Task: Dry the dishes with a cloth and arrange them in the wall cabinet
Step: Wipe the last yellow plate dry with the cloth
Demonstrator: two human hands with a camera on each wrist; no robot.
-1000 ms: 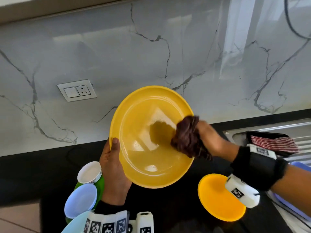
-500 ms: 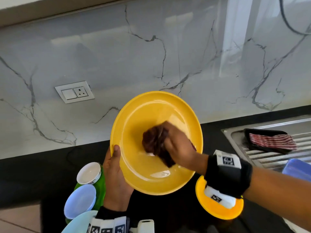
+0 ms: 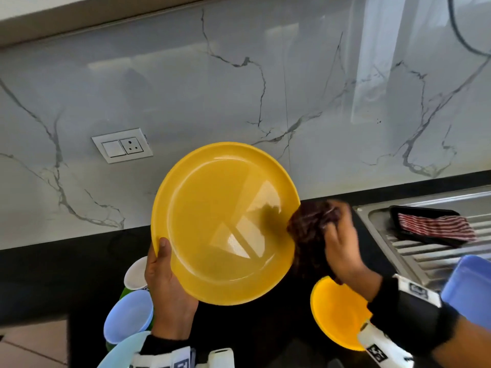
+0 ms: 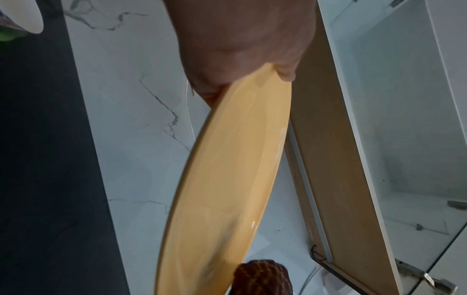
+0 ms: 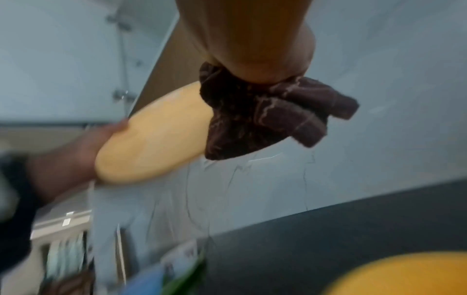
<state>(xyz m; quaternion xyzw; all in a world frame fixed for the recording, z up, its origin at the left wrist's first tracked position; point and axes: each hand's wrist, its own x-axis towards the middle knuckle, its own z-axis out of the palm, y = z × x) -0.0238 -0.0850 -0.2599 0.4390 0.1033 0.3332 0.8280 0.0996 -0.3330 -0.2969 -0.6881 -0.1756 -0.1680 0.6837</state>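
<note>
While the drying is in hand: the person holds a big yellow plate [image 3: 225, 224] tilted up above the black counter [image 3: 66, 274], in front of the marble wall [image 3: 239, 88].
Left hand: the left hand [image 3: 164, 282] grips the plate at its lower left rim, thumb on the front, fingers behind.
Right hand: the right hand [image 3: 342, 245] is closed around a bunched dark brown cloth [image 3: 308, 235], which touches the right rim of the plate.
Progress: the face of the plate looks glossy and probably nearly dry; the back seems not wiped yet, and nothing is seen in the cabinet [image 4: 404, 139].
Left to do: a small yellow bowl [image 3: 334, 314], a pale blue bowl [image 3: 127, 317] and a white cup [image 3: 135, 274] wait on the counter, and a blue dish [image 3: 467, 288] by the sink [image 3: 414, 251].
Edges: the plate hangs over the dishes, with free space above it toward the cabinet.
</note>
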